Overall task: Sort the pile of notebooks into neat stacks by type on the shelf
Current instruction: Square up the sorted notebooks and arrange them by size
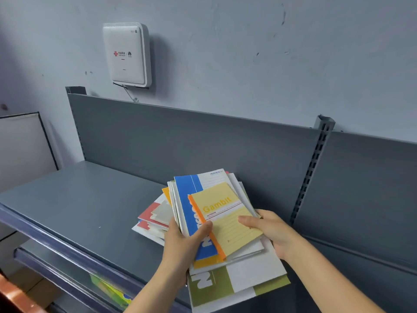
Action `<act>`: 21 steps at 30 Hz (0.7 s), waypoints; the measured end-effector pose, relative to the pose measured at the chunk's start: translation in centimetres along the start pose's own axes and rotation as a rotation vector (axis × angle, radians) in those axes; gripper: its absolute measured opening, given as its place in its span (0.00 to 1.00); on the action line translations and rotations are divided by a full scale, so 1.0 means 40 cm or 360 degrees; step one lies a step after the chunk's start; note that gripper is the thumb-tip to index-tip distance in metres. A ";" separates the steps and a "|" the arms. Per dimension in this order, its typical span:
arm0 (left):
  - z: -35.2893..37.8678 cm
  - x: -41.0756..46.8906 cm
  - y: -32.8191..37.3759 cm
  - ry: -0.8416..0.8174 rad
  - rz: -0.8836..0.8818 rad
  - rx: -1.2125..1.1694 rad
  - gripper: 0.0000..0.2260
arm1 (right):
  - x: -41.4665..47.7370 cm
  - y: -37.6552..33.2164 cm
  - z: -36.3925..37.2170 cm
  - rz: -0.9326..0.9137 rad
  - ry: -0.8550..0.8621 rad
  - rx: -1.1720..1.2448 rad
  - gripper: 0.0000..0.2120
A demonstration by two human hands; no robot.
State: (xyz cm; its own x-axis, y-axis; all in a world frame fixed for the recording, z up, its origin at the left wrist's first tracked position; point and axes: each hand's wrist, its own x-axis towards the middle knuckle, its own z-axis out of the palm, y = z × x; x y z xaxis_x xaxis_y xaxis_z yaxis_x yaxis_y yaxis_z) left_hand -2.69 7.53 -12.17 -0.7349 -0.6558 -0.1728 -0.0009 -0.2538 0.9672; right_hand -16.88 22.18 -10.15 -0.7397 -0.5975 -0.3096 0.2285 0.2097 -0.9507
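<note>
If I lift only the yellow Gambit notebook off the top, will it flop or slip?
Probably light and slightly floppy: the yellow Gambit notebook looks thin. It may slide, lying askew on the smooth blue notebook. The right hand pinching its edge likely suffices.

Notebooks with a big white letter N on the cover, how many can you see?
2. One blue-banded notebook under the yellow Gambit notebook; one olive-green-banded notebook lowest, nearest the camera. More may be hidden in the pile.
</note>
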 end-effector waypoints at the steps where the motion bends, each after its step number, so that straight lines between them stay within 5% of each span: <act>1: 0.000 0.001 -0.002 -0.0011 -0.0010 0.0041 0.21 | -0.009 0.008 -0.003 -0.0025 0.0048 0.0038 0.18; 13: -0.032 -0.001 0.000 -0.0430 0.0109 0.0451 0.22 | -0.083 0.076 0.021 0.0005 0.0095 0.0153 0.31; 21: 0.010 -0.027 -0.047 -0.0464 0.0411 0.0831 0.41 | -0.167 0.110 -0.015 -0.0109 0.0294 0.0258 0.31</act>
State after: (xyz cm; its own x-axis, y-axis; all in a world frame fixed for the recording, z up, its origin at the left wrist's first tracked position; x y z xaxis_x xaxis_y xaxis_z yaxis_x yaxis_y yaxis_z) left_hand -2.16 9.01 -13.71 -0.9093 -0.4112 0.0641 -0.0750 0.3135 0.9466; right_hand -11.32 27.58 -12.24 -0.8566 -0.4514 -0.2500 0.2614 0.0381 -0.9645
